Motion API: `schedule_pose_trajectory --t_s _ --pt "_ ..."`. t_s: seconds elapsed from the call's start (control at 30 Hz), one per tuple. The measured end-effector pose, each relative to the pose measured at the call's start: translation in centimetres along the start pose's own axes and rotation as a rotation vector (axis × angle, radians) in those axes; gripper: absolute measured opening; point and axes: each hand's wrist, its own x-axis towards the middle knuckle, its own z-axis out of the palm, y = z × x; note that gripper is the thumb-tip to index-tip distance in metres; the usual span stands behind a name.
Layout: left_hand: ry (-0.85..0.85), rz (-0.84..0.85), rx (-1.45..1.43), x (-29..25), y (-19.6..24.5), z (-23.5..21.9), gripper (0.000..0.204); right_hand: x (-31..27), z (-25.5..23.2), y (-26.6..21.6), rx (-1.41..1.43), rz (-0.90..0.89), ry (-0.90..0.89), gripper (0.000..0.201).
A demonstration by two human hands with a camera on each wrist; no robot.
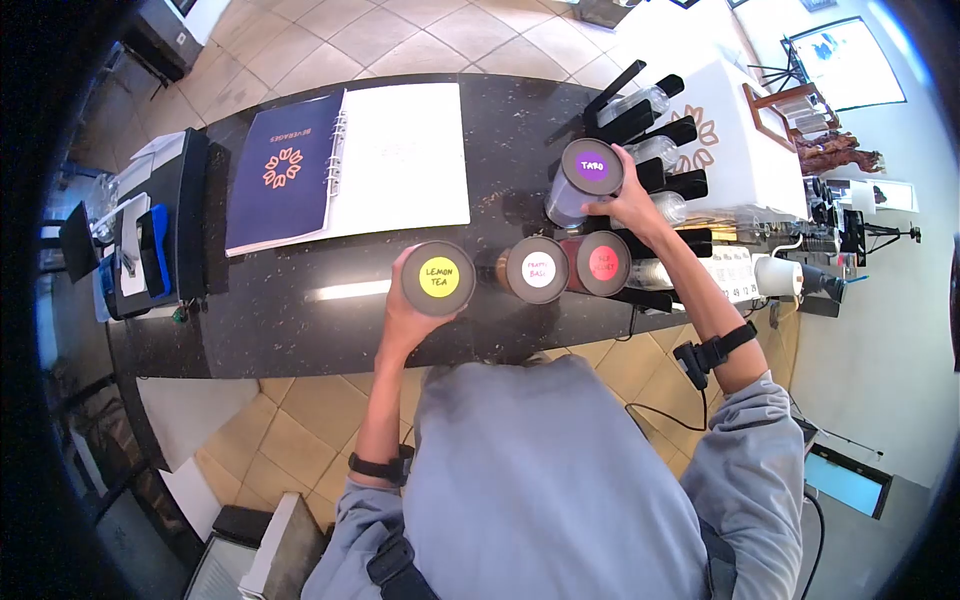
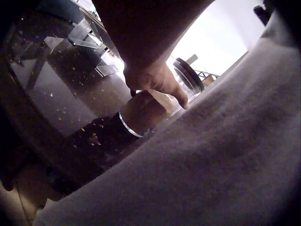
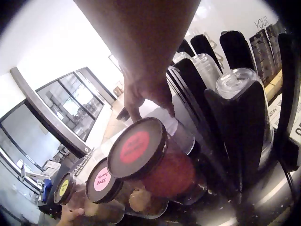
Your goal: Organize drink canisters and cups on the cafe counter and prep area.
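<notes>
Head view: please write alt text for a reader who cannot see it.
Seen from above, a person at a dark counter grips a jar labelled Lemon Tea with the left hand and a jar labelled Taro with the right hand. Two more lidded jars stand between them, and an open binder lies further back.

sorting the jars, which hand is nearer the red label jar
Right. The right hand grips the taro jar just behind the red label jar; the left hand holds the lemon tea jar, two jars away.
</notes>
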Motion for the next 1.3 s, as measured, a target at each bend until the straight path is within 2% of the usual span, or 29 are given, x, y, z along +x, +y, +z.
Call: schedule_pose_trajectory --t_s 0.17,0.2,0.27,0.33,0.37,0.47,0.53,0.57,0.67,0.7,0.87,0.97,1.13,1.3 --pt "-0.032 -0.012 0.000 -0.2 -0.8 -0.3 0.113 -0.8 -1.2 -3.0 -0.180 0.011 -0.051 0.113" --pt "-0.053 -0.018 -0.013 -0.1 -1.0 -0.4 0.115 -0.9 -1.4 -3.0 -0.212 0.045 -0.077 0.112" --pt "-0.075 -0.023 -0.024 0.0 -1.0 -0.6 0.118 -0.7 -1.7 -2.2 -0.254 -0.001 -0.066 0.110" --pt "-0.032 0.149 -0.047 0.4 0.0 -1.1 0.123 -0.6 -1.9 -1.7 -0.346 -0.016 -0.091 0.112" --pt "-0.035 0.148 -0.040 0.4 0.6 -1.5 0.123 -0.5 -2.1 -1.5 -0.338 -0.015 -0.091 0.112" --pt "-0.090 0.171 0.059 0.9 3.3 -2.9 0.119 -0.2 -2.0 -1.3 -0.382 -0.053 -0.096 0.115" --pt "-0.201 0.234 0.258 1.3 5.0 -3.4 0.109 -0.2 -2.2 -1.5 -0.405 -0.016 -0.143 0.118" --pt "-0.211 0.236 0.258 1.4 5.5 -3.3 0.109 -0.1 -2.3 -0.7 -0.481 -0.135 -0.154 0.121" --pt "-0.241 0.233 0.313 1.8 6.1 -3.5 0.101 -0.2 -2.6 -1.5 -0.430 -0.049 -0.203 0.126" --pt "-0.256 0.241 0.319 2.0 6.0 -3.6 0.103 -0.2 -3.0 -1.7 -0.423 -0.049 -0.253 0.121" --pt "-0.337 0.210 0.327 2.8 7.0 -3.8 0.105 0.0 -3.4 -2.5 -0.485 -0.035 -0.258 0.114" --pt "-0.371 0.208 0.360 3.2 7.4 -3.6 0.102 -0.2 -3.4 -3.4 -0.534 -0.030 -0.328 0.106" --pt "-0.366 0.281 0.450 3.7 7.5 -3.2 0.100 -0.4 -3.2 -3.6 -0.534 -0.032 -0.327 0.105" --pt "-0.360 0.257 0.449 3.6 8.2 -3.0 0.100 -0.5 -3.1 -3.5 -0.532 -0.005 -0.341 0.105"
